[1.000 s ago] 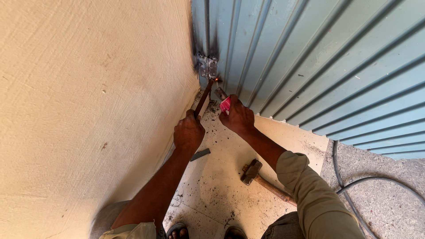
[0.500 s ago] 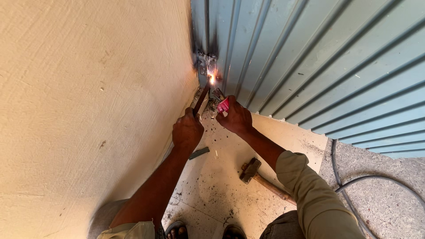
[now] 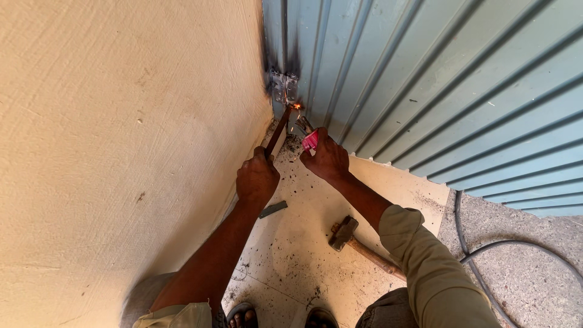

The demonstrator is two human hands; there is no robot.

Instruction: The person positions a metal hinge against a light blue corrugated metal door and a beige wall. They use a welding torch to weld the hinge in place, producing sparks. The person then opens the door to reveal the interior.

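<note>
My left hand point(image 3: 257, 179) grips a dark reddish rod point(image 3: 279, 130) whose upper end glows orange at a metal bracket point(image 3: 284, 88) fixed where the cream wall meets the blue-grey corrugated metal door point(image 3: 425, 79). My right hand point(image 3: 328, 159) holds pliers with pink handles point(image 3: 310, 140), their jaws pointing up at the same spot just below the bracket. Soot blackens the metal around the bracket.
A hammer point(image 3: 344, 233) with a wooden handle lies on the pale floor below my right forearm. A small grey metal piece point(image 3: 272, 209) lies near my left wrist. A grey cable point(image 3: 480, 255) curves over the rough ground at right. My sandalled feet point(image 3: 243, 316) show at the bottom.
A bright flare at the rod tip half a second ago has faded to a small orange glow. Both hands have stayed at the bracket.
</note>
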